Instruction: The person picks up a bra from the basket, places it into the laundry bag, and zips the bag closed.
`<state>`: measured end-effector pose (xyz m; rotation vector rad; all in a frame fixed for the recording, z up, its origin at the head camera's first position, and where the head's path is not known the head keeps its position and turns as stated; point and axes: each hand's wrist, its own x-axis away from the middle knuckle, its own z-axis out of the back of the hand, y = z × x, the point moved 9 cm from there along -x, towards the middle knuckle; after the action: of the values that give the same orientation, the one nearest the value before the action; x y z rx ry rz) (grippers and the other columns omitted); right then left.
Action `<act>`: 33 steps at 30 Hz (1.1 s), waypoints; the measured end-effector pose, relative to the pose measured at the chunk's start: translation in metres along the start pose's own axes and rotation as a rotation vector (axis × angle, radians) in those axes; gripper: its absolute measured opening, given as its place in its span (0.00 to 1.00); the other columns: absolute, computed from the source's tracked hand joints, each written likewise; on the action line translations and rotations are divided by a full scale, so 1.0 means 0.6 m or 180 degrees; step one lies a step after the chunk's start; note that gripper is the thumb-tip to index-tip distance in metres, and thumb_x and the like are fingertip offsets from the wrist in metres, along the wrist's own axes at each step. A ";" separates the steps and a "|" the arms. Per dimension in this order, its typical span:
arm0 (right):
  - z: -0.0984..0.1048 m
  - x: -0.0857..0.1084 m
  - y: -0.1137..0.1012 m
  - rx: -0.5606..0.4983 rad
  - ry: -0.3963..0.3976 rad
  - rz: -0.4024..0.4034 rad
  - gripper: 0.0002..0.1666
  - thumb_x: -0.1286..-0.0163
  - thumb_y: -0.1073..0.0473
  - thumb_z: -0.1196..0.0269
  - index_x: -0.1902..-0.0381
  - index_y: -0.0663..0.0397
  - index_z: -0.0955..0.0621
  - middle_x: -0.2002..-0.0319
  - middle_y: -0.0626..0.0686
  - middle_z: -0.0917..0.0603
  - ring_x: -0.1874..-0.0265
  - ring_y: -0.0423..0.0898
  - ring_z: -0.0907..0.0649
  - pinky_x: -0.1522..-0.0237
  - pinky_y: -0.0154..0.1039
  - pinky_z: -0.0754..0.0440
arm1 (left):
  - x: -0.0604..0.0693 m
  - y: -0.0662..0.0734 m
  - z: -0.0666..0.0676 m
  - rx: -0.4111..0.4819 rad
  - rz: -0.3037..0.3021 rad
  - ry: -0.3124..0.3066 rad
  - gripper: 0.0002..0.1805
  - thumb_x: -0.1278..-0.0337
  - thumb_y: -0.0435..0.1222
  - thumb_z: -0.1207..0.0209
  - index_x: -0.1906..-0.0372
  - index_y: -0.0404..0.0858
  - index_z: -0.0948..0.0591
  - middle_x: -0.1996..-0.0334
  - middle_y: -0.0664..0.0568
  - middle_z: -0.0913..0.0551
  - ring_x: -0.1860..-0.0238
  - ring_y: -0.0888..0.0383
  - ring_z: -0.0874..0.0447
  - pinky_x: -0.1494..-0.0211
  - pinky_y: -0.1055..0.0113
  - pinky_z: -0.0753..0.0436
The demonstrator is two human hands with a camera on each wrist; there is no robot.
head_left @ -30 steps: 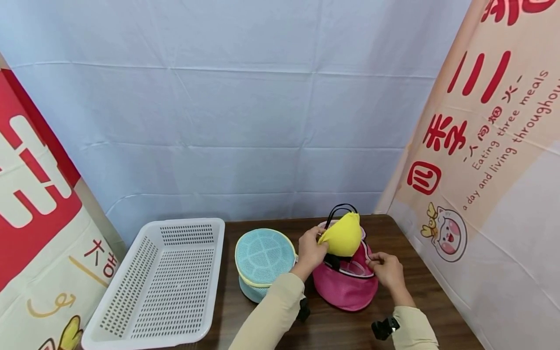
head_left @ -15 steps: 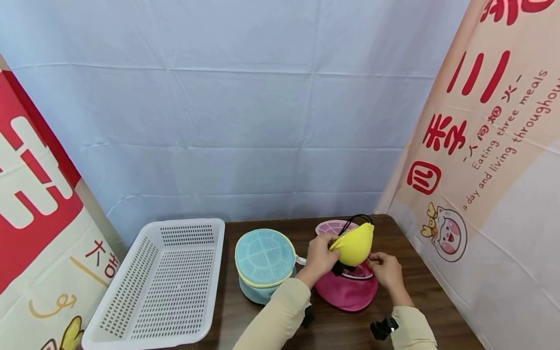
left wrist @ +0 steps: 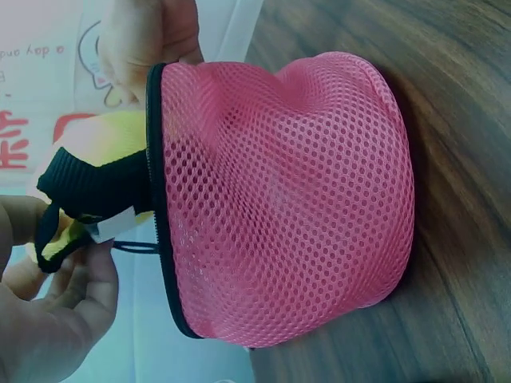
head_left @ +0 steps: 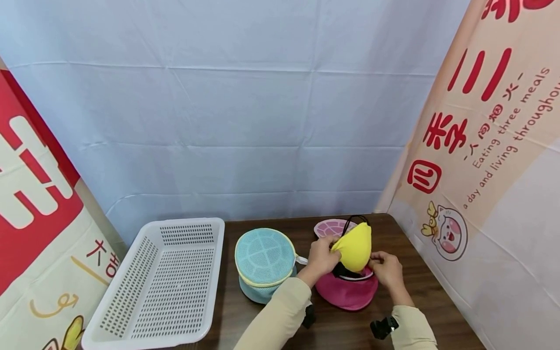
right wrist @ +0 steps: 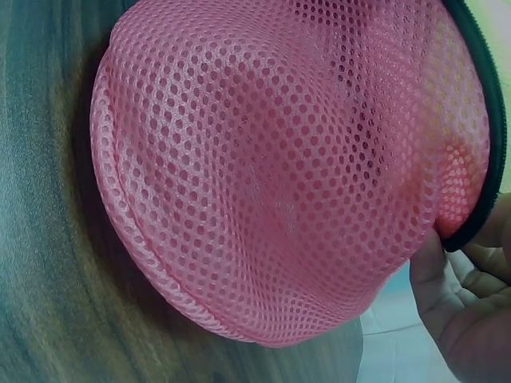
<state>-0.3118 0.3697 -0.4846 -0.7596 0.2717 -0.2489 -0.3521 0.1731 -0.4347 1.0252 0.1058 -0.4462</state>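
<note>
A yellow bra (head_left: 355,247) with black straps is held over the mouth of a pink mesh laundry bag (head_left: 346,293), its lower part just inside the rim. My left hand (head_left: 323,256) pinches the bra at its left edge; in the left wrist view, the bra's black band (left wrist: 104,187) shows between those fingers and the bag's zipper edge. My right hand (head_left: 387,270) pinches the bag's zippered rim on the right side, and the right wrist view shows its thumb and fingers on that edge. Behind the bra, the bag's round lid (head_left: 331,227) is folded back.
Left of the pink bag stands a round blue mesh laundry bag (head_left: 264,257) with a yellow-trimmed top and a white tab. A white perforated plastic basket (head_left: 218,272) is farther left on the dark wooden table (head_left: 325,330). Cloth hangs behind and at both sides.
My left hand has moved the bra right and slightly down, over the pink bag's opening. More of the bag's lid shows behind it. My right hand stays at the rim.
</note>
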 end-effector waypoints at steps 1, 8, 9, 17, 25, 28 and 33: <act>0.000 0.000 0.000 0.0001 0.0008 0.0002 0.14 0.43 0.66 0.40 0.61 0.71 0.19 0.70 0.58 0.17 0.68 0.54 0.21 0.69 0.43 0.26 | -0.001 -0.002 -0.002 -0.0050 0.0021 -0.0024 0.18 0.57 0.28 0.40 0.55 0.38 0.16 0.63 0.56 0.16 0.67 0.66 0.26 0.65 0.76 0.27; 0.005 -0.001 -0.003 -0.0018 0.0123 0.0027 0.13 0.41 0.64 0.38 0.62 0.71 0.18 0.71 0.58 0.16 0.69 0.54 0.20 0.68 0.43 0.26 | -0.004 -0.004 -0.004 -0.0291 0.0027 -0.0028 0.19 0.58 0.28 0.39 0.54 0.38 0.16 0.64 0.55 0.17 0.67 0.65 0.25 0.66 0.75 0.27; 0.006 -0.002 -0.003 -0.0025 0.0138 0.0028 0.13 0.41 0.64 0.38 0.62 0.70 0.18 0.71 0.58 0.16 0.69 0.54 0.20 0.68 0.43 0.27 | -0.004 -0.004 -0.002 -0.0334 0.0021 -0.0004 0.19 0.59 0.28 0.38 0.55 0.38 0.16 0.64 0.55 0.17 0.68 0.64 0.24 0.67 0.74 0.27; 0.010 -0.002 -0.005 -0.0065 0.0220 0.0047 0.12 0.40 0.63 0.36 0.64 0.69 0.18 0.71 0.59 0.17 0.71 0.52 0.21 0.71 0.41 0.28 | 0.003 -0.002 -0.002 -0.0641 -0.0014 0.0018 0.12 0.61 0.30 0.34 0.65 0.43 0.14 0.71 0.59 0.19 0.71 0.64 0.24 0.70 0.73 0.26; 0.012 0.000 -0.008 -0.0077 0.0265 0.0060 0.11 0.41 0.64 0.36 0.65 0.69 0.18 0.72 0.58 0.17 0.72 0.51 0.20 0.71 0.41 0.27 | 0.009 0.007 -0.003 -0.1150 -0.0281 0.0238 0.12 0.63 0.31 0.32 0.67 0.44 0.14 0.69 0.55 0.21 0.68 0.59 0.20 0.69 0.69 0.23; 0.012 0.000 -0.008 -0.0087 0.0252 0.0059 0.11 0.41 0.64 0.36 0.64 0.69 0.18 0.72 0.58 0.17 0.72 0.50 0.20 0.72 0.40 0.27 | 0.010 0.007 -0.005 -0.1216 -0.0289 0.0259 0.12 0.63 0.31 0.32 0.67 0.45 0.14 0.69 0.56 0.21 0.71 0.58 0.20 0.71 0.69 0.23; 0.012 0.001 -0.008 -0.0113 0.0222 0.0037 0.12 0.41 0.64 0.36 0.64 0.70 0.19 0.72 0.58 0.17 0.72 0.50 0.20 0.73 0.39 0.27 | 0.007 0.004 -0.010 -0.1316 -0.0279 0.0164 0.13 0.64 0.32 0.32 0.66 0.47 0.14 0.69 0.57 0.22 0.72 0.58 0.20 0.73 0.70 0.24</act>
<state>-0.3092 0.3706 -0.4762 -0.7851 0.3471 -0.2603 -0.3466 0.1777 -0.4369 0.6268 0.2781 -0.4546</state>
